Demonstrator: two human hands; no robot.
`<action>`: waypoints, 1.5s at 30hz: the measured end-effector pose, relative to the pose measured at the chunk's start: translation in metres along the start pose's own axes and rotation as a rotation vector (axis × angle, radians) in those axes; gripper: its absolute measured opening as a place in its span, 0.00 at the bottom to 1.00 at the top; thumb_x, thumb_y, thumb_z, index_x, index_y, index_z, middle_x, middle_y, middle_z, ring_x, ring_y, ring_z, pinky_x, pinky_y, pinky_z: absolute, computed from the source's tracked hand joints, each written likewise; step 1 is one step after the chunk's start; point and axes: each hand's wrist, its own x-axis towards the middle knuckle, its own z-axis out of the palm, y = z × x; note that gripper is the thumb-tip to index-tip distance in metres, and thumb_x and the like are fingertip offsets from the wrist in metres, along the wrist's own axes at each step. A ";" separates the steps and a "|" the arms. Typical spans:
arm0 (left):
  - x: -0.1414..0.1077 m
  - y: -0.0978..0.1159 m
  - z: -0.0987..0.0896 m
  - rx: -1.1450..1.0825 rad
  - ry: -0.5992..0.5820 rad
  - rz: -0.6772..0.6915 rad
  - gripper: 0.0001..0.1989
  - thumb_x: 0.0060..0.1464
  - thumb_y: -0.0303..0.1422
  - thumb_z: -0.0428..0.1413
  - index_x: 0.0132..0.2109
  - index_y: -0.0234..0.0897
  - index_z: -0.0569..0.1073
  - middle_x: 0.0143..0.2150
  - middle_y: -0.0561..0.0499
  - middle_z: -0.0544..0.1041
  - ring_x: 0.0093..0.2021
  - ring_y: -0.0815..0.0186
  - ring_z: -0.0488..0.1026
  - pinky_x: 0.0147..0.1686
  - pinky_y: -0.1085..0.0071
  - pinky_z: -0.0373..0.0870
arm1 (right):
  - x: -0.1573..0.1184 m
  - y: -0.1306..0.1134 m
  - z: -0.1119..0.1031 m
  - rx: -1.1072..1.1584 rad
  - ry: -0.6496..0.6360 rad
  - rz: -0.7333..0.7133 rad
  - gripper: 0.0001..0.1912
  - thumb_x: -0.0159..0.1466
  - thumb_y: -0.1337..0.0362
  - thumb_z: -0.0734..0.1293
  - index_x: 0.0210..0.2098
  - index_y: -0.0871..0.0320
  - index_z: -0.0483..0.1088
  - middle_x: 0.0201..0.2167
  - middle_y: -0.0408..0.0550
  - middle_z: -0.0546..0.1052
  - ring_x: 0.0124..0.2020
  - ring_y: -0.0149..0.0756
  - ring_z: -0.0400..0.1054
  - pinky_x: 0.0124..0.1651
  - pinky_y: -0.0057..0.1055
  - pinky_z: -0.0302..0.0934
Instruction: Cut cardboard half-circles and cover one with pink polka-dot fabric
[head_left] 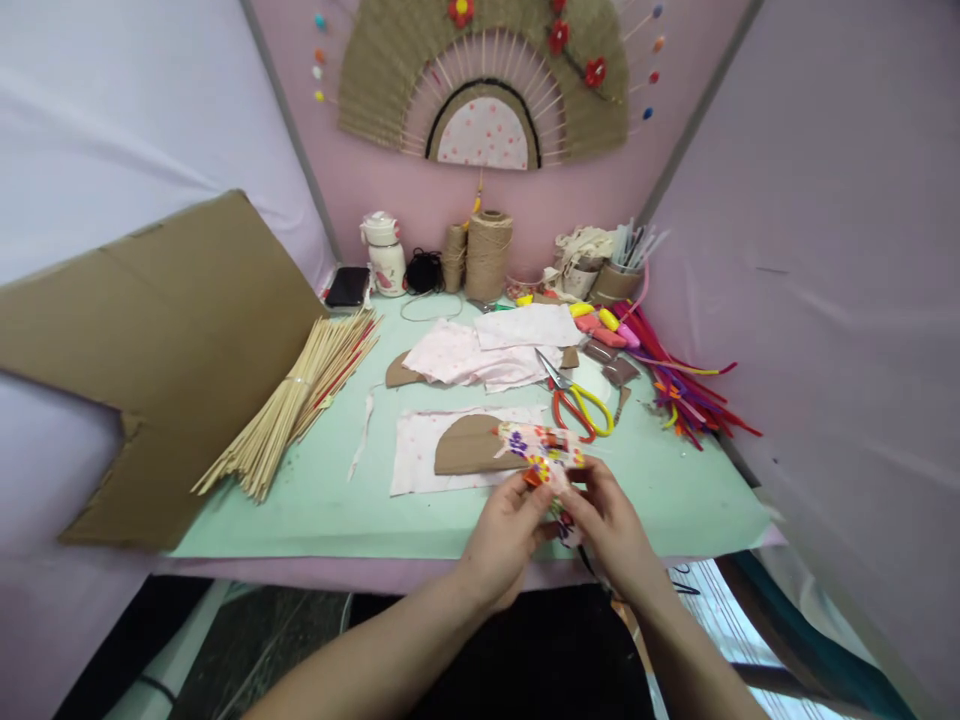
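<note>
A glue gun (551, 462) with a flower pattern, an orange trigger and a black cord points left above the front of the table. My left hand (510, 520) is closed on its handle near the trigger. From the other side, my right hand (604, 510) grips it, thumb and fingers closed. Below the nozzle lies a half-round piece of cardboard (466, 447) on a dotted pink cloth (412, 465). Just beyond the gun, scissors (581, 405) with red and yellow handles rest on the table.
Bundled wooden sticks (289, 405) and a large cardboard sheet (172, 350) are at the left. Cloth scraps (457, 352) lie mid-table; pipe cleaners (686, 375) lie right. Behind stand a bottle (385, 262) and twine spools (489, 258). A decorated fan (484, 90) hangs on the back wall.
</note>
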 end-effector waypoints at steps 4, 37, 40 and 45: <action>-0.004 -0.007 0.003 0.189 -0.158 0.008 0.21 0.49 0.47 0.62 0.44 0.35 0.76 0.41 0.44 0.80 0.44 0.59 0.76 0.45 0.66 0.71 | -0.001 -0.002 -0.007 0.278 -0.137 0.225 0.21 0.59 0.46 0.66 0.36 0.59 0.74 0.33 0.53 0.79 0.39 0.48 0.74 0.45 0.44 0.69; 0.023 0.146 -0.081 0.323 -0.196 0.484 0.37 0.43 0.46 0.67 0.59 0.48 0.66 0.62 0.46 0.66 0.65 0.50 0.59 0.62 0.52 0.57 | 0.018 -0.031 -0.004 0.636 -0.137 0.494 0.19 0.48 0.55 0.77 0.33 0.62 0.75 0.24 0.45 0.72 0.23 0.26 0.61 0.23 0.22 0.55; 0.017 0.124 -0.081 0.040 -0.209 0.388 0.32 0.44 0.46 0.67 0.57 0.47 0.70 0.62 0.47 0.68 0.66 0.49 0.58 0.62 0.50 0.58 | 0.019 -0.052 -0.008 0.571 -0.258 0.421 0.17 0.52 0.54 0.74 0.32 0.63 0.74 0.22 0.44 0.70 0.20 0.24 0.57 0.22 0.23 0.51; 0.007 0.089 -0.083 -0.083 -0.228 0.301 0.35 0.43 0.44 0.67 0.59 0.46 0.69 0.61 0.46 0.71 0.65 0.49 0.61 0.63 0.50 0.56 | 0.022 -0.083 -0.009 0.361 -0.423 0.244 0.17 0.57 0.52 0.69 0.30 0.62 0.72 0.19 0.43 0.68 0.22 0.28 0.57 0.25 0.27 0.52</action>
